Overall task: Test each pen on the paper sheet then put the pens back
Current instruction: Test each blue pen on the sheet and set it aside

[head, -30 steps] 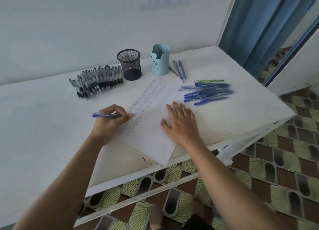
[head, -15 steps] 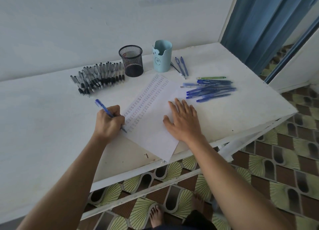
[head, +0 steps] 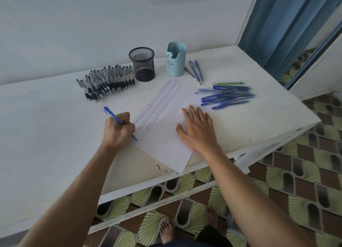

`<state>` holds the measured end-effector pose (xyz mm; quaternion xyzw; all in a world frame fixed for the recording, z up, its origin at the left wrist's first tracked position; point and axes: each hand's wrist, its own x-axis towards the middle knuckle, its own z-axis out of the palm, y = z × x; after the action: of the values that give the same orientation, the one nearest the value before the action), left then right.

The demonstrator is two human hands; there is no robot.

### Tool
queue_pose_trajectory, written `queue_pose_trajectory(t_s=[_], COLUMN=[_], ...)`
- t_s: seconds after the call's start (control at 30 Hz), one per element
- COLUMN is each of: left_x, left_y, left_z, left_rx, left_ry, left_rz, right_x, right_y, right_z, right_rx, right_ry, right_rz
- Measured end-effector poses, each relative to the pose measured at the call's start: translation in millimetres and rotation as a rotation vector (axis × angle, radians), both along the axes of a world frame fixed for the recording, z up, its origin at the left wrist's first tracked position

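Observation:
A white paper sheet [head: 162, 135] with columns of small pen marks lies slanted on the white table [head: 46, 135]. My left hand [head: 117, 131] grips a blue pen [head: 111, 113] in a writing hold, its tip touching the sheet's left edge near the lowest marks. My right hand [head: 199, 129] lies flat with straight, spread fingers on the sheet's right side. A pile of blue pens [head: 227, 96], with a green pen [head: 228, 83] at its far side, lies to the right of the sheet. A row of black pens [head: 107, 82] lies at the back left.
A black mesh pen cup [head: 142, 64] and a light blue pen holder [head: 174, 59] stand behind the sheet. Three pens [head: 196, 70] lie right of the blue holder. The table's front edge runs close to my arms, with patterned floor tiles and bare feet below. A blue curtain hangs at right.
My left hand turned the blue pen from lying level to a writing hold and brought its tip down onto the sheet's left edge. My right hand stayed flat on the paper.

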<state>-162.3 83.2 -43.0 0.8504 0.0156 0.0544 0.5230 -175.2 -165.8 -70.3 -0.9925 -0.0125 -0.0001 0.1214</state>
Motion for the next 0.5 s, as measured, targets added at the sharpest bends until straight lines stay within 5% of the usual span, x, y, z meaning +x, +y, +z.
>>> queue_pose_trajectory(t_s=[0.5], left_x=[-0.2], left_y=[-1.6], left_z=[-2.7], left_rx=[0.05], left_ry=[-0.03], left_rz=[-0.038], right_x=[-0.7], right_y=[-0.5], right_z=[1.1], right_rx=[0.008], right_ry=[0.002], right_rz=[0.006])
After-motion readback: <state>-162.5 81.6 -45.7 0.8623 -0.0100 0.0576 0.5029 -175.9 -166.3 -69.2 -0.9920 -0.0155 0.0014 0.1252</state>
